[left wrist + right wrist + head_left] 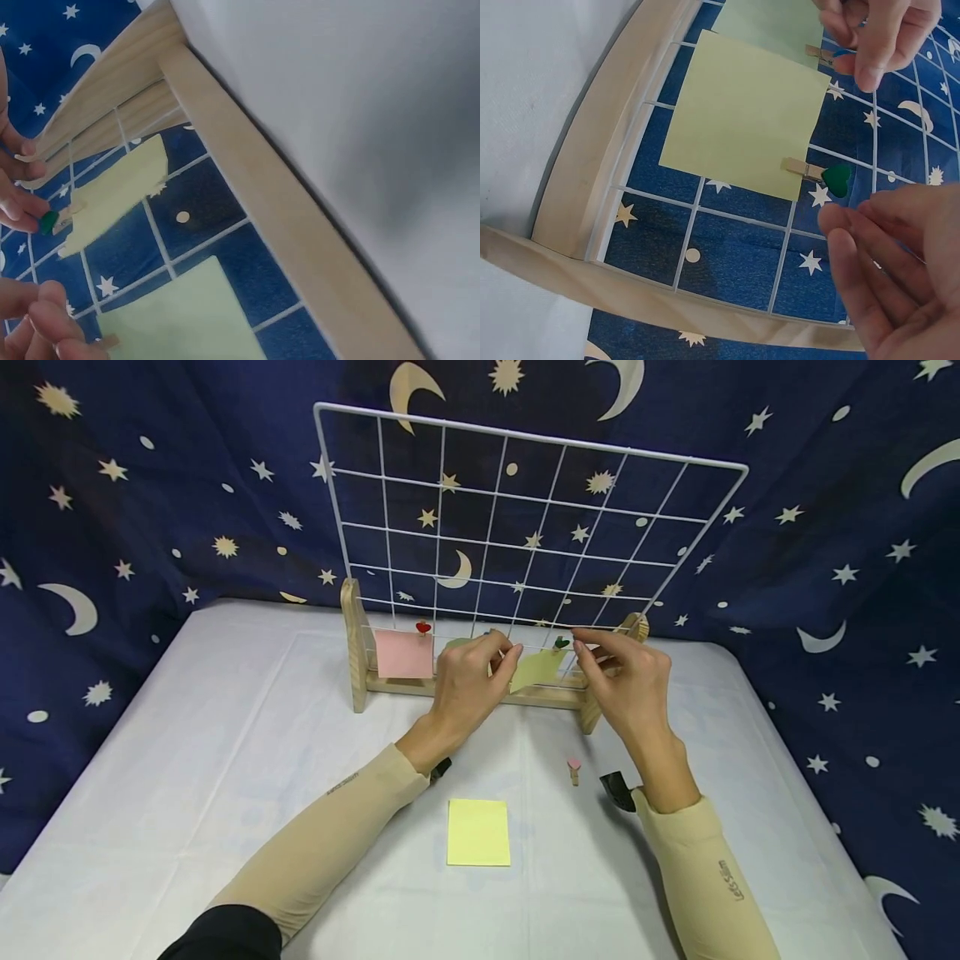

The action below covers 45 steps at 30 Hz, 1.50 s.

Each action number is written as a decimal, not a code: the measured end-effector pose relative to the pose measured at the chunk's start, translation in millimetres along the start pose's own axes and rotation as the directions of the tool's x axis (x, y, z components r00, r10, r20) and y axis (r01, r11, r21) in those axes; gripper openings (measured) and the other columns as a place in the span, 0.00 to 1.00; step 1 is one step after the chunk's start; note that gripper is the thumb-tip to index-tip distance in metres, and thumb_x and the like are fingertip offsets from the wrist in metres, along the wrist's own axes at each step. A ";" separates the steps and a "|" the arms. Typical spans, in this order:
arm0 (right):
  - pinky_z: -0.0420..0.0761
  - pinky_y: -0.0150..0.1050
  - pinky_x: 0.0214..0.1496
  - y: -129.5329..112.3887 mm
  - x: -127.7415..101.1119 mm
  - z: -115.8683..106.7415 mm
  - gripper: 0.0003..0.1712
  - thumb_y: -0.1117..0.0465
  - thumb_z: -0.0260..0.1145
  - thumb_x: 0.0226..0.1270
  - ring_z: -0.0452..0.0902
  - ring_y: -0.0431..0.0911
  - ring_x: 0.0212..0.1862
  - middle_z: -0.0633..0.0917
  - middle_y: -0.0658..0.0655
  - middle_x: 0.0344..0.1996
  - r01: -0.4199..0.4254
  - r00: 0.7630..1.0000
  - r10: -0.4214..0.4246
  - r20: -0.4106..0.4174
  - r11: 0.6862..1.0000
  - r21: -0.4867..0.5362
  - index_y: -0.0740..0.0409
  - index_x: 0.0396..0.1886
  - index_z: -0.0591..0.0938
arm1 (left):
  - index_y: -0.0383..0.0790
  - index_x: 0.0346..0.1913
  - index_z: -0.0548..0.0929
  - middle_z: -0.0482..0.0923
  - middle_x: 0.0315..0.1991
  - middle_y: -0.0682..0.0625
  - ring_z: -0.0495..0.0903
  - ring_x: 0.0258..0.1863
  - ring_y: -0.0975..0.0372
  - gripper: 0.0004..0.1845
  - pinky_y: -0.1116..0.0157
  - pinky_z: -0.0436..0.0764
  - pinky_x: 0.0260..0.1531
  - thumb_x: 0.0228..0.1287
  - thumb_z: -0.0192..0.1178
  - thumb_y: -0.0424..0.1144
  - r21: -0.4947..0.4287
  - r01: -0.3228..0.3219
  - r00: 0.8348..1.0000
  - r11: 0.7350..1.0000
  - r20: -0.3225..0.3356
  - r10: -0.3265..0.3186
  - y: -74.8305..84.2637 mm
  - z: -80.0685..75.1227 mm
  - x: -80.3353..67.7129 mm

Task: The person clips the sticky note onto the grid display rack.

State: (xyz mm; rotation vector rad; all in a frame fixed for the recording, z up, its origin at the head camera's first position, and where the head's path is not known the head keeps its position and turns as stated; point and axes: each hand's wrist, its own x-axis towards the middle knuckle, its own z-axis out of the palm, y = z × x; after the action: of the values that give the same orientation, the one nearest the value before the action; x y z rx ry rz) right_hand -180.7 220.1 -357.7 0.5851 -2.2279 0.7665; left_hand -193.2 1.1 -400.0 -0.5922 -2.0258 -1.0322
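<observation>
fingers at the wire grid (525, 510): yellow-green note (742, 112) hung there by a green heart peg (821, 175).
left hand (468, 681) pinched another peg (821, 54); right hand (630, 681) lay relaxed just beside the green peg.

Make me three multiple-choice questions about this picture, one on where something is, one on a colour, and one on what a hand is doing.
1. Where does the pad of yellow notes lie?
A. on the white table between the forearms
B. clipped to the grid
C. under the wooden stand

2. What colour is the heart on the clip that holds the yellow-green note?
A. red
B. green
C. blue

3. What is the right hand doing at that clip?
A. squeezing it
B. fingers straight, just off it
C. lying flat on the table

Answers: 1 A, the head view shows it there. 2 B, the right wrist view shows a green heart. 3 B, a gap shows between fingertips and heart.
</observation>
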 end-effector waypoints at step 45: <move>0.88 0.48 0.30 22.0 -69.6 -30.7 0.03 0.68 0.74 0.68 0.89 0.48 0.28 0.93 0.55 0.30 -0.070 0.951 0.095 0.296 0.993 -0.093 0.62 0.38 0.92 | 0.48 0.27 0.87 0.81 0.21 0.60 0.69 0.18 0.68 0.09 0.66 0.69 0.24 0.68 0.69 0.38 0.054 0.196 0.863 0.979 0.465 -0.198 -15.9 -67.4 -48.5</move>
State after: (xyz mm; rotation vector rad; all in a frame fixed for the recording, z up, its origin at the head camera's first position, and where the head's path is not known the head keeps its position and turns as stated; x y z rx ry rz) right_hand -134.0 269.1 -398.7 0.6045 -2.5642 0.6592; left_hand -146.5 -66.1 -421.1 -0.6939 -2.5590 -1.0761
